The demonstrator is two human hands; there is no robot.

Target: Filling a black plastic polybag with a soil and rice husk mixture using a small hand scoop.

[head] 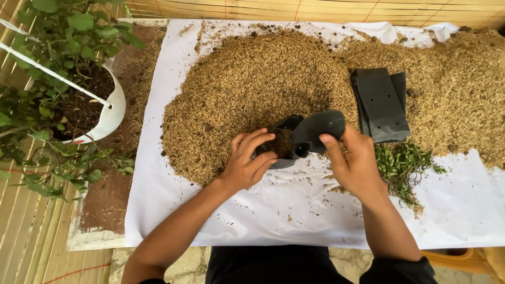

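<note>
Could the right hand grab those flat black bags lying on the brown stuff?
Probably yes. The flat black bags lie just beyond the right hand with nothing between them, but that hand is holding the open black bag, so it would have to let go first.

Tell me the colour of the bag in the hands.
Black, seen in the head view: the bag held by both hands.

A small black plastic nursery bag (307, 134) is lying at the near edge of a broad heap of golden-brown rice husk (252, 79) that is spreading across a white sheet. The bag's mouth is gaping open toward the left, its upper lip is folding back, and brown husk filling is showing inside it.
</note>
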